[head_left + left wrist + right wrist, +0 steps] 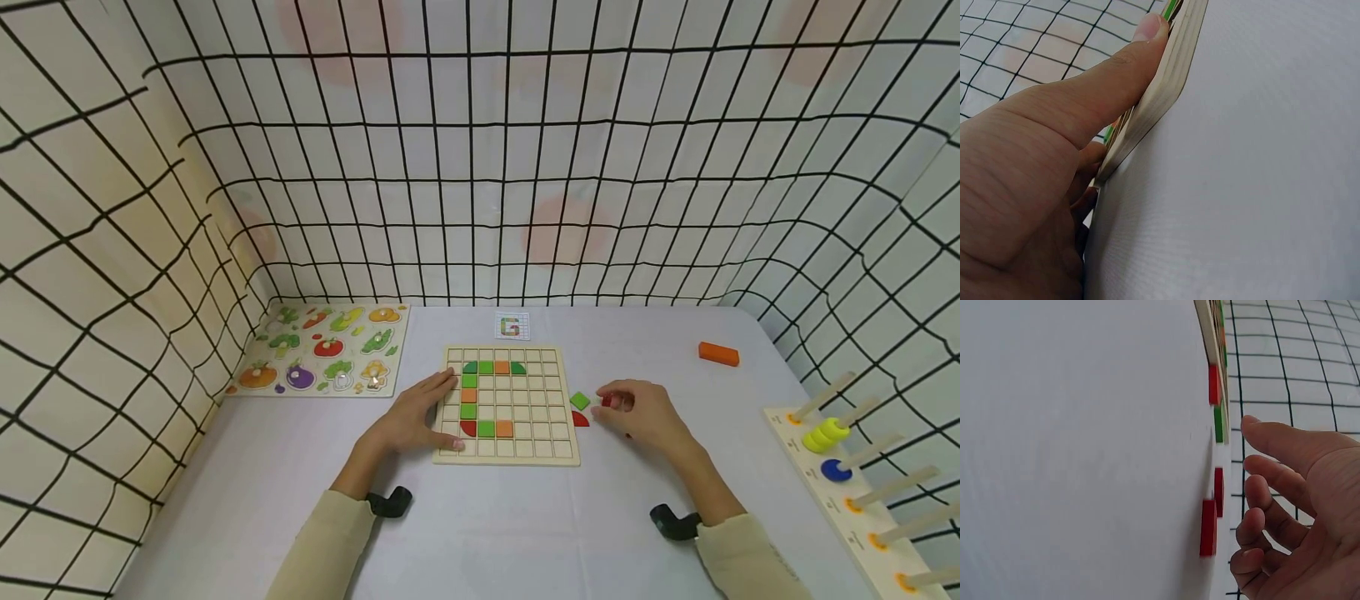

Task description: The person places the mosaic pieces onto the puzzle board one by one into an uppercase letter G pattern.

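We count one gridded board (541, 399) on the white table (517, 525), bearing ten pieces: four green squares (468, 411), three orange squares (504, 428), two green quarter-rounds (518, 368) and one red quarter-round (468, 429). Our left hand (411, 415) rests on its left edge, fingers extended, thumb on top by the near left corner.

Beside the board's right edge lie four loose pieces: one green square tile (580, 401) and three red pieces (1208, 528). Our right hand (648, 414) is over two of the red ones, thumb and fingers apart, gripping nothing.

One patterned card (512, 326) sits beyond the board's far edge, one vegetable puzzle (352, 333) at the table's far left corner, one orange block (718, 354) toward the far right corner, and one peg rack (834, 510) along the right edge, six pegs showing.
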The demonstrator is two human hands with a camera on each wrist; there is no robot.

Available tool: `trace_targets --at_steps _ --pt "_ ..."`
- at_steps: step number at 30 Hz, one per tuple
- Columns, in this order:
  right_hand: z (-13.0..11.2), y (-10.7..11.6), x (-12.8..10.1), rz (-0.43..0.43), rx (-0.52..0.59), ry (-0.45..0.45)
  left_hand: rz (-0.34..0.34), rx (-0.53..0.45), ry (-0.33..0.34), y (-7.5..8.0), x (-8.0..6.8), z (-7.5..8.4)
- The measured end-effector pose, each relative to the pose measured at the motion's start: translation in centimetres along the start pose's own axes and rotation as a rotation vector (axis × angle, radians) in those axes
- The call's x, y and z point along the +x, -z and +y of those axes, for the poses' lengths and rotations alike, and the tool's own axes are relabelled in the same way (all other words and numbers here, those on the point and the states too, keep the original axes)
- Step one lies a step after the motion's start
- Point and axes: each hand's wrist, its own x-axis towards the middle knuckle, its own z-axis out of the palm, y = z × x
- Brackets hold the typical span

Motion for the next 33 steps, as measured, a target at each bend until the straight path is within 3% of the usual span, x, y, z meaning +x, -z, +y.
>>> trace_targets --at_steps 13,33 --pt "2.5 0.8 0.5 -0.024 -0.068 -0.029 0.001 -0.006 -0.006 0.0 0.0 -0.1" --pt "2.6 0.7 0.9 -0.017 -0.07 -0.027 -0.002 -0.014 0.011 0.1 -0.1 0.2"
